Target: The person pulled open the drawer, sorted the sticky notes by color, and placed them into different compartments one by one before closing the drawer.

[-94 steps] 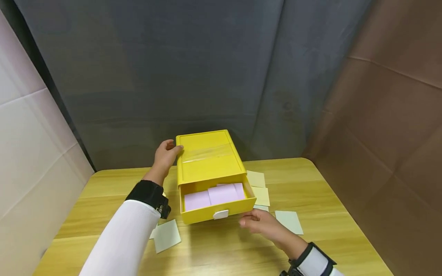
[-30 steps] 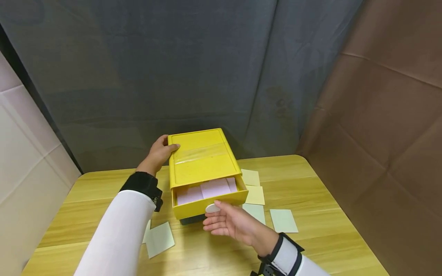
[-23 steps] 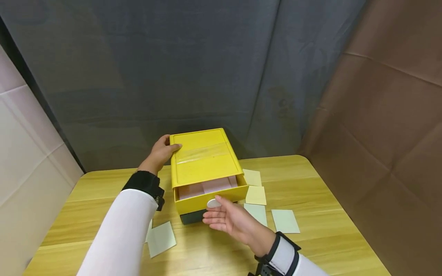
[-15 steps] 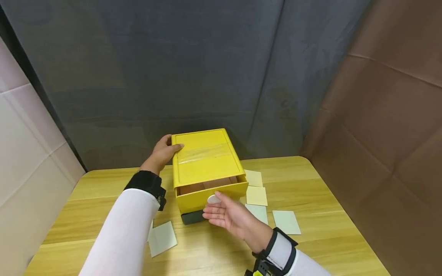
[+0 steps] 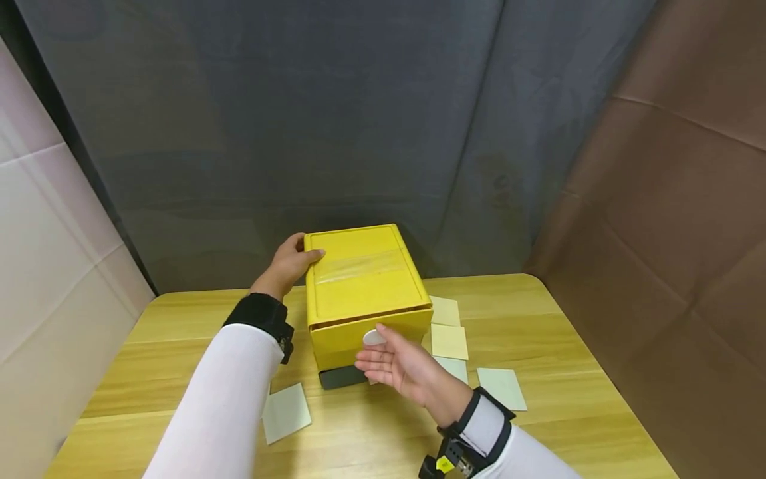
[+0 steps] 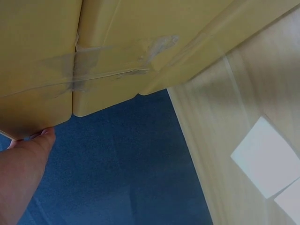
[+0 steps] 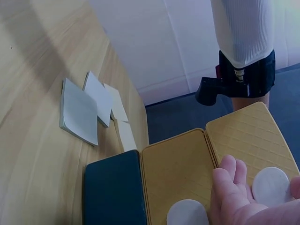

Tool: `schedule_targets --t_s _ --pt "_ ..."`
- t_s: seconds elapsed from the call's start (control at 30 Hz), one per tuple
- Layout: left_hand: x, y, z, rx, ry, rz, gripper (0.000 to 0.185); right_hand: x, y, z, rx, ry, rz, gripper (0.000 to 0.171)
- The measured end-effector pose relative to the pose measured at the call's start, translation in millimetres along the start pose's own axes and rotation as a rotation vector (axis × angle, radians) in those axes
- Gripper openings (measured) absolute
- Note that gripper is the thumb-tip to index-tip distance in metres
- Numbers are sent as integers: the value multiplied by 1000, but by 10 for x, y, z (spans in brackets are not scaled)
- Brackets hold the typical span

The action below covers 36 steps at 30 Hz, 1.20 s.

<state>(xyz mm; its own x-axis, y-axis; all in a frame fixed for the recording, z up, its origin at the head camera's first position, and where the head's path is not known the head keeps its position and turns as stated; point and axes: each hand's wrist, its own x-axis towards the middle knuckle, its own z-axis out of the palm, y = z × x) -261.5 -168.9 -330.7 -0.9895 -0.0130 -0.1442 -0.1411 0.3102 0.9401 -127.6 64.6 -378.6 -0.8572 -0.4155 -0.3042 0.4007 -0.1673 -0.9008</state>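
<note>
A yellow drawer cabinet point(image 5: 365, 286) stands on the table, tape across its top. My left hand point(image 5: 288, 263) grips its back left corner, thumb on top; in the left wrist view the fingers point(image 6: 44, 136) meet the yellow edge. My right hand point(image 5: 409, 372) is at the top drawer's front point(image 5: 335, 342). Its thumb touches the round white knob point(image 5: 374, 337), and its other fingers stretch out below. Only a thin gap shows above that drawer. The right wrist view shows a middle yellow drawer point(image 7: 173, 161) with its own knob point(image 7: 187, 213), plus a dark green bottom drawer point(image 7: 115, 187).
Square pale green pads lie on the wooden table point(image 5: 197, 346): one at the left point(image 5: 286, 414), another at the right point(image 5: 501, 388). Pale yellow pads point(image 5: 449, 342) lie along the cabinet's right side. A grey curtain point(image 5: 287, 120) hangs behind the table.
The right hand has moved onto the knob and pushed the top drawer in until the lilac pads inside are hidden. The left hand has settled its grip on the cabinet's corner.
</note>
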Motion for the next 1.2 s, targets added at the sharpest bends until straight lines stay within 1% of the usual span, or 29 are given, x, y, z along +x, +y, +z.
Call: schedule_targets --t_s 0.33,0.47,0.57,0.6,0.7,0.87,1.07,1.2 --pt "6 -8 43 -2 2 13 59 44 -44 -21 3 7 -16 56" --pt "0 7 54 8 -7 14 59 49 -49 -40 7 9 -23 59" --pt "-8 17 64 8 -13 9 58 38 -43 -66 15 -14 -44 62" --pt "-11 20 66 7 -14 8 59 34 -41 -80 25 -33 -57 61" --pt "-21 29 72 8 -19 5 60 25 -38 -91 23 -47 -80 61" --pt "-28 47 77 6 -21 0 62 33 -44 -72 0 10 -56 55" --pt "-22 50 79 5 -11 -14 64 39 -48 -59 -16 40 -25 50" --pt "-20 40 78 17 -7 -17 65 29 -11 -121 -85 44 -13 50"
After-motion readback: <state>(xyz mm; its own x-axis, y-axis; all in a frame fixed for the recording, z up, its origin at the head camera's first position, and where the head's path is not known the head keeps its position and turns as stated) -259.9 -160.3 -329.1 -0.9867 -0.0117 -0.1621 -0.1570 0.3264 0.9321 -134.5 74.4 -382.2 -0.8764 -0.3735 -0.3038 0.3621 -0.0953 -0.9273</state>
